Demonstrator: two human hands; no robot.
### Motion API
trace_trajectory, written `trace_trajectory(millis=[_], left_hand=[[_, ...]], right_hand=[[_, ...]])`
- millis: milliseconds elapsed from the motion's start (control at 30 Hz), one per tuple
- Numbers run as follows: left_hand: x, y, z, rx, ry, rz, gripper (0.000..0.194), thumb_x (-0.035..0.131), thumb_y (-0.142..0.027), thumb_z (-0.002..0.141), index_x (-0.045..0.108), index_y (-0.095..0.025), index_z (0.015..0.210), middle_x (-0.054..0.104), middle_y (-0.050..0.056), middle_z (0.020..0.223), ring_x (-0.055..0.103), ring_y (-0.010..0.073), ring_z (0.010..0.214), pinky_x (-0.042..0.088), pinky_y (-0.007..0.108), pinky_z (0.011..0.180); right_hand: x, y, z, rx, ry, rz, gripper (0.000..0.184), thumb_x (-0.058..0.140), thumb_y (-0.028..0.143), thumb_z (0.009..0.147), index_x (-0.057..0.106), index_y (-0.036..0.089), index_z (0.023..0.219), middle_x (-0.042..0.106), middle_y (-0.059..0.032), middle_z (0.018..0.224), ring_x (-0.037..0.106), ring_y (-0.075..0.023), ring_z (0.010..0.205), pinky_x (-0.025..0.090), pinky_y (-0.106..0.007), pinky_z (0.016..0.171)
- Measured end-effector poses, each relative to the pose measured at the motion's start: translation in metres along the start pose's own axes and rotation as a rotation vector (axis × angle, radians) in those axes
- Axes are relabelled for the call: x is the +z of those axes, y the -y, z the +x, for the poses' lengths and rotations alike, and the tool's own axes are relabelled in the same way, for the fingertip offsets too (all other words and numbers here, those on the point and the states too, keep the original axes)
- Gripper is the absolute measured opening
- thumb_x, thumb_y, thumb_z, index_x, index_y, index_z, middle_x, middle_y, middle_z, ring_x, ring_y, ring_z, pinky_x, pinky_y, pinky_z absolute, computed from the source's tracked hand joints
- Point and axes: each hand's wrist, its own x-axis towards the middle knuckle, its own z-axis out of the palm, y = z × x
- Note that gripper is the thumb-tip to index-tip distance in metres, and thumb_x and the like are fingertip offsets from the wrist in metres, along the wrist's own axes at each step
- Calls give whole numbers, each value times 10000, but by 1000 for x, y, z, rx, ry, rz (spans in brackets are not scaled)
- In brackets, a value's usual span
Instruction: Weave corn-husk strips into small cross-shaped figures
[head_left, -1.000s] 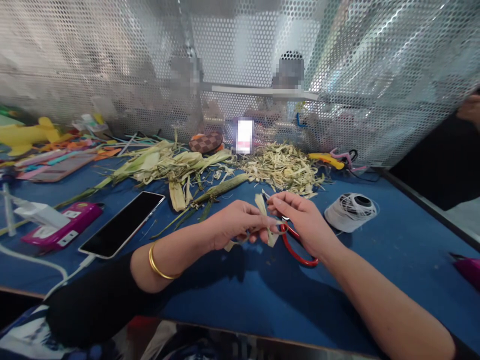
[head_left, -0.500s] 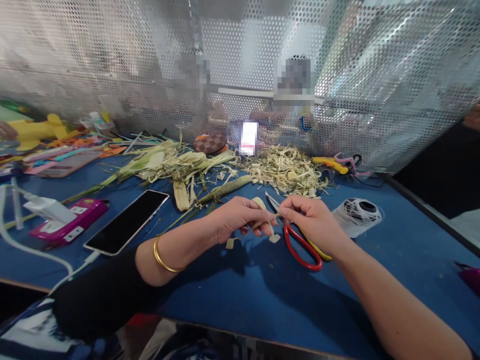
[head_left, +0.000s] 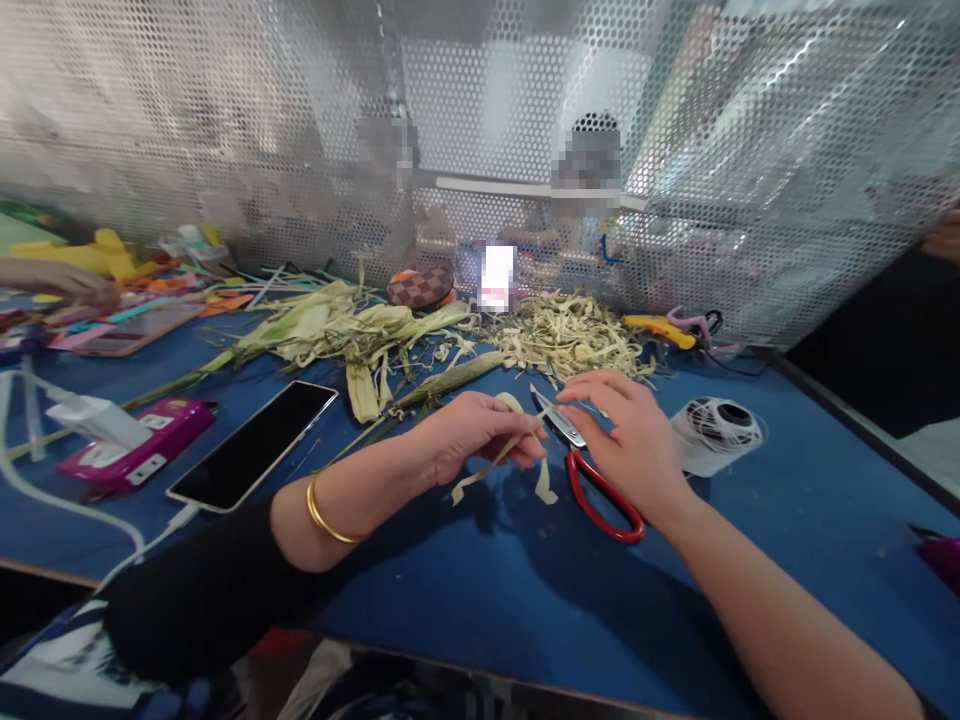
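My left hand (head_left: 480, 432) is closed in a pinch on pale husk strips (head_left: 546, 484). Their ends hang below its fingers, and a wider curl of husk shows behind the hand. To its right, my right hand (head_left: 634, 440) is raised with thumb and fingers apart, and no object shows in it. Under and beside that hand lie scissors (head_left: 573, 434) with red handles, blades pointing away from me; part of the handles is hidden by the hand. A wrapped white spool of thread (head_left: 701, 455) stands just right of my right hand.
Husk leaves (head_left: 322, 325) and a heap of shredded husk (head_left: 574, 340) lie at the back. A black-screened phone (head_left: 255, 445) and a purple power strip (head_left: 142, 450) with cables are at left. Another person's hand (head_left: 75, 285) reaches in there. A perforated screen (head_left: 480, 100) rises behind.
My right hand has let go of the husk strip and drawn slightly back, its fingers spreading. My left hand keeps the strips. Another person's hand has come farther in at the left.
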Motion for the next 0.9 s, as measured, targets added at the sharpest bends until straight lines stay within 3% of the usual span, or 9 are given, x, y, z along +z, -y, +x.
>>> trace_trajectory(millis=[33, 100, 200, 267, 500, 900], left_hand=[[0, 1, 2, 13, -28, -61, 235, 742, -344, 651, 711, -122, 719, 701, 54, 666, 630, 124, 597, 465, 240, 643], [0, 1, 4, 36, -56, -170, 204, 726, -310, 673, 711, -118, 737, 707, 59, 718, 643, 126, 650, 481, 243, 697], [2, 1, 4, 72, -52, -258, 117, 687, -204, 687, 719, -120, 761, 704, 56, 764, 626, 109, 678, 473, 209, 678], [4, 1, 3, 87, -41, -273, 113, 690, -169, 678, 726, -122, 775, 701, 54, 777, 608, 97, 675, 460, 190, 653], [5, 6, 5, 59, -69, -287, 100, 767, -185, 643, 724, -110, 694, 690, 48, 718, 595, 89, 668, 475, 214, 734], [12, 7, 3, 69, -166, -233, 30, 691, -82, 698, 712, -103, 703, 697, 39, 688, 625, 100, 654, 496, 252, 765]], right_hand=[[-1, 1, -1, -134, -72, -94, 131, 527, 234, 881, 654, 206, 896, 666, -72, 910, 584, -217, 889, 391, -370, 817], [-1, 5, -4, -371, -96, -240, 169, 515, 184, 892, 656, 214, 980, 669, -60, 887, 588, -190, 838, 380, -364, 820], [4, 15, -8, -620, 53, -415, 265, 466, 122, 907, 634, 204, 1095, 673, -56, 857, 575, -170, 784, 378, -348, 779], [10, 19, -10, -703, 131, -503, 283, 428, 97, 917, 635, 161, 1099, 672, -82, 856, 574, -193, 836, 379, -358, 783], [20, 17, -13, -721, 106, -535, 294, 391, 102, 934, 673, 149, 863, 657, -78, 794, 573, -201, 851, 379, -351, 791], [22, 19, -16, -616, 171, -291, 297, 369, 91, 914, 629, 154, 783, 605, -64, 741, 536, -183, 776, 370, -319, 747]])
